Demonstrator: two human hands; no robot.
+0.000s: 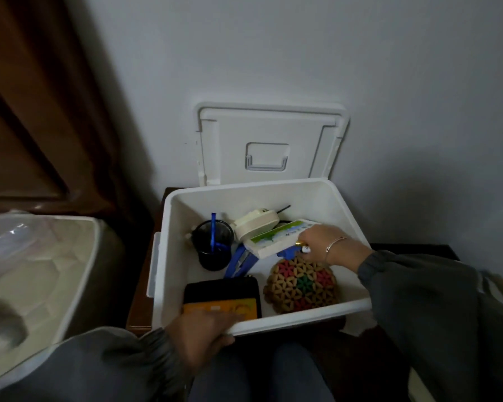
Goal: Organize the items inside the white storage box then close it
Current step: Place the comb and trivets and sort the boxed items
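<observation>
Both our hands at the white storage box [169,242], left hand [199,332] gripping its near rim, right hand [323,245] pinching a gold-tipped item [302,247].

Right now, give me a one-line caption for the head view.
Left hand grips the open white box by its near rim while the right hand reaches inside it.

Storage box [174,256] is showing smooth, matt white plastic. Round mat [301,285] is looking like bumpy painted wooden beads. Bracelet [336,242] is glinting metal. Counter [140,297] is showing glossy dark wood.
</observation>
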